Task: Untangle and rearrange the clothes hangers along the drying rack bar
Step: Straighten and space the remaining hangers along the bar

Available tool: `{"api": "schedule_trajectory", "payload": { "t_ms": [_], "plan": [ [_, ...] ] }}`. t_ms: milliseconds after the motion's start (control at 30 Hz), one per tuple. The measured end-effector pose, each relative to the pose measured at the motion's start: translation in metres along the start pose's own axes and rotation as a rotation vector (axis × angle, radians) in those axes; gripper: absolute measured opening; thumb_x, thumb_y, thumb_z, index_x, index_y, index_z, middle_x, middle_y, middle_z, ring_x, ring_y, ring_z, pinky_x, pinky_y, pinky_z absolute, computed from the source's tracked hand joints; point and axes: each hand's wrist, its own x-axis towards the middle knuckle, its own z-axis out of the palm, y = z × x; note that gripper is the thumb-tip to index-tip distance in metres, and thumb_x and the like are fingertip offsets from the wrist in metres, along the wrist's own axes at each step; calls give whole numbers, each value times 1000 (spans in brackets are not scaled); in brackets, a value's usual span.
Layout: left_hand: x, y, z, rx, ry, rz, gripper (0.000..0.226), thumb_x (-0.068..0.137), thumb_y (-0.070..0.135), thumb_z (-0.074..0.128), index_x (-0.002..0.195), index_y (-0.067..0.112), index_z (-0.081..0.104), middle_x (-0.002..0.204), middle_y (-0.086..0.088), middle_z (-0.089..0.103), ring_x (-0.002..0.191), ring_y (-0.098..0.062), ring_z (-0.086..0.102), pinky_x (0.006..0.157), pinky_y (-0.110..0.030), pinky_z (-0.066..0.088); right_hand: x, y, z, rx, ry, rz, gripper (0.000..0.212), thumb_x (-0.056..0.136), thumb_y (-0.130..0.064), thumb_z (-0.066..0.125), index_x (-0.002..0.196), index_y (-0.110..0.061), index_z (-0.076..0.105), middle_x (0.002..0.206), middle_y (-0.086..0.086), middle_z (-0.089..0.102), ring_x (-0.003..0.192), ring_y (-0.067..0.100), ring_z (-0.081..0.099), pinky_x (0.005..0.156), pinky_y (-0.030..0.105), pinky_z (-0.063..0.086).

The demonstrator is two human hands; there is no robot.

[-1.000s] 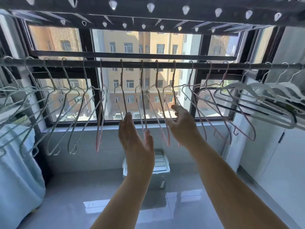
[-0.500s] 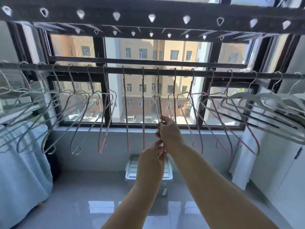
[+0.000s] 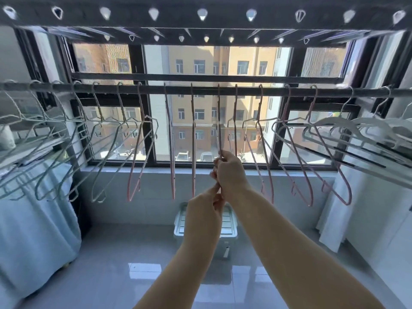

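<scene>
Here, the left hand (image 3: 206,210) pinches the lower end of a pink hanger (image 3: 219,132) and the right hand (image 3: 229,172) is curled round its wire just above; the hanger hangs by its hook on the bar (image 3: 151,88), mid-span; steady the bottom, lift the hook clear, slide sideways; pink neighbours (image 3: 193,139) hang just beside on both sides and may snag; a bin (image 3: 230,230) stands on the floor below; the window (image 3: 136,61) lies beyond.

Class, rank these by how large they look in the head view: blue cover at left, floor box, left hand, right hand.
1. blue cover
2. floor box, partly hidden behind the left hand
3. left hand and right hand: look about alike, unranked
</scene>
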Motion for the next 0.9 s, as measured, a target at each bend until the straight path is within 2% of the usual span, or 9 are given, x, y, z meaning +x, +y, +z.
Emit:
{"api": "schedule_trajectory", "payload": {
  "t_ms": [133,267,367,433,500,567,700,800,900],
  "plan": [
    [2,-4,-3,1,2,-8,28,85,11,60,112,14,64,87,-2,73,67,3,54,61,7,34,1,0,5,15,2,-3,31,94,2,30,108,-18,49,72,1,42,59,10,39,68,29,39],
    [5,-9,-5,-8,-19,-8,27,84,11,61,111,14,64,83,-1,72,59,7,52,61,4,36,0,-1,10,10,17,4,29,94,1,32,112,-13,51,74,0,43,58,10,40,64,26,40],
    [7,-12,-5,5,-35,-26,29,84,13,62,113,14,63,85,0,72,58,11,50,62,6,35,-4,-5,9,-33,0,6,21,95,-2,37,110,-7,52,79,2,48,70,13,48,85,34,50],
    [6,-15,-6,1,-30,-48,32,82,13,65,114,13,61,89,0,72,66,5,55,67,7,37,-12,-10,3,-174,-33,-8,18,95,-7,42,109,-5,53,90,10,56,84,19,52,96,42,48],
    [6,-18,-6,-9,-31,-71,35,80,14,67,115,12,59,93,0,71,75,-1,61,78,-4,45,-19,-16,-5,-269,-18,-58,28,94,-8,45,122,-5,49,111,13,58,98,21,54,88,32,48],
    [4,-20,-8,-9,-30,-91,41,78,14,69,117,11,57,102,-1,68,87,-9,63,87,-17,48,-23,-18,-16,-288,29,-162,42,91,-3,46,132,-9,43,121,5,54,107,14,50,83,20,42],
    [-3,-15,-9,14,139,0,52,70,7,74,118,10,54,114,-5,57,105,-16,52,95,-31,44,-22,-22,-34,-362,112,-296,43,88,0,48,129,-14,47,130,2,52,120,15,46,95,23,37],
    [-10,-3,-3,-62,148,66,48,73,4,71,117,11,55,107,-4,60,94,-14,55,86,-24,46,-16,-19,-36,-367,98,-238,43,89,-4,50,130,-14,44,130,4,50,120,18,45,98,28,38],
    [-12,4,5,-116,-38,-13,49,80,12,66,126,15,49,100,0,62,77,-3,55,71,-3,41,-8,-14,-33,-341,45,-63,45,90,-7,51,133,-10,38,111,4,53,95,15,53,80,26,47]
  ]
}}
